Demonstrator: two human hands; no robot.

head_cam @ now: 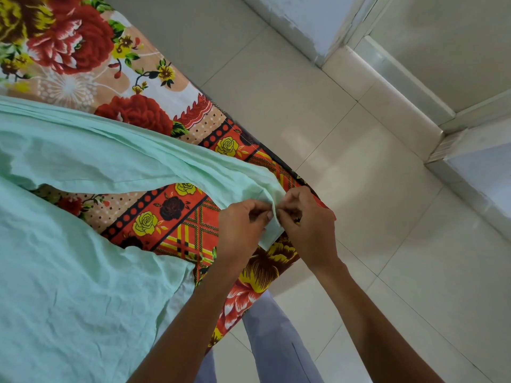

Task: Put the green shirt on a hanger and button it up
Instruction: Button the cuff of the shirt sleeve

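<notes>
pale green cotton covers most of the bed [154, 214] — the green shirt [69, 272] lies spread over a flowered bedsheet [83, 51], its body at the left and one sleeve [166, 167] drawn out toward the bed's edge. both hands meet at the end of that sleeve: the left hand [240, 230] and the right hand [307, 230] sit close together, knuckles almost touching, fingers curled and pinching the cuff [272, 233] between them. no hanger shows anywhere in view, and whether a button is under the fingertips cannot be told, since the fingers cover the spot.

the step in hand looks like fastening the cuff. to do it well, one hand should keep the buttonhole side flat and taut while the other tips the button edge-first through the slit — thin cloth like this bunches easily, so a short grip near the hole beats a wide one. the cuff hangs right at the mattress edge above the tiled floor [387, 244]; keeping the sleeve's weight resting on the bed would stop it dragging against the pinch. the shirt front seems still to be done.
</notes>
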